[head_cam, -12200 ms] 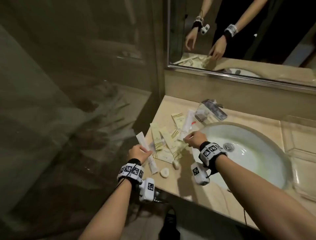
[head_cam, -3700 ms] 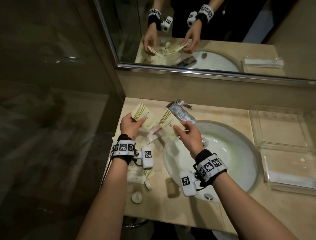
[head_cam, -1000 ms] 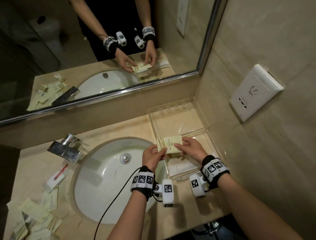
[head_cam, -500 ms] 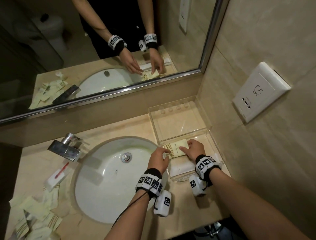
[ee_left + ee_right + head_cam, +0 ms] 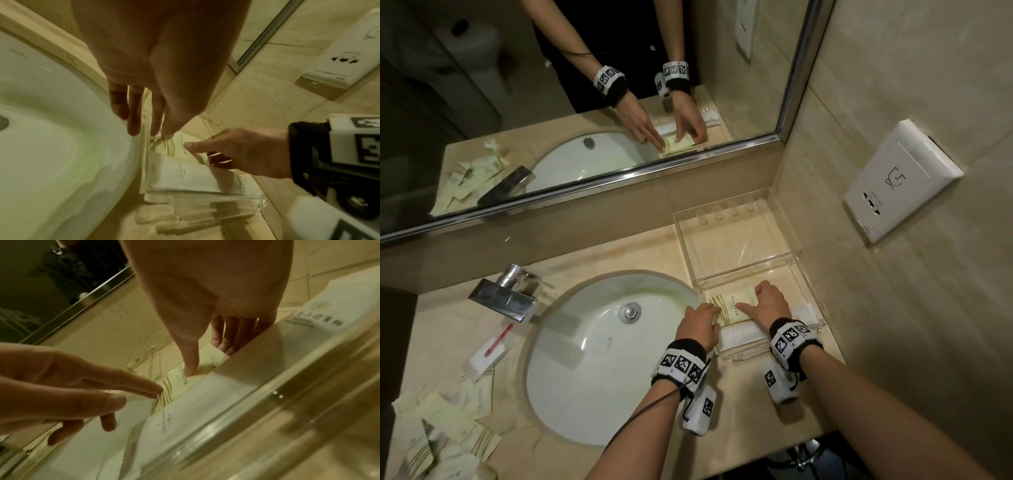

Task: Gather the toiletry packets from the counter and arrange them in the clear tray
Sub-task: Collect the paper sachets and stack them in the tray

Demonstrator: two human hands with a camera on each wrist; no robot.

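Note:
The clear tray (image 5: pixel 789 240) stands right of the sink, against the wall. In its near compartment a cream packet with gold stripes (image 5: pixel 734 303) lies on top of others, beside a long white packet (image 5: pixel 743 334). My left hand (image 5: pixel 700 320) reaches over the tray's left wall, its straight fingertips (image 5: pixel 164 134) touching the packet's (image 5: pixel 176 149) striped end. My right hand (image 5: pixel 768 301) rests on the other end, with its thumb (image 5: pixel 189 369) pressing on the packet's (image 5: pixel 176 382) face and its fingers at the far edge. Neither hand grips it.
A white sink (image 5: pixel 602 370) fills the counter's middle, with a chrome faucet (image 5: pixel 503 298) behind it. Several cream packets (image 5: pixel 448 431) and a toothbrush packet (image 5: pixel 489 349) lie at the far left. A wall socket (image 5: pixel 900 181) is at the right, and a mirror (image 5: pixel 585 102) is behind.
A second ago both hands held the cream packet above the tray. They lowered it into the near compartment, and now it lies flat under their fingertips.

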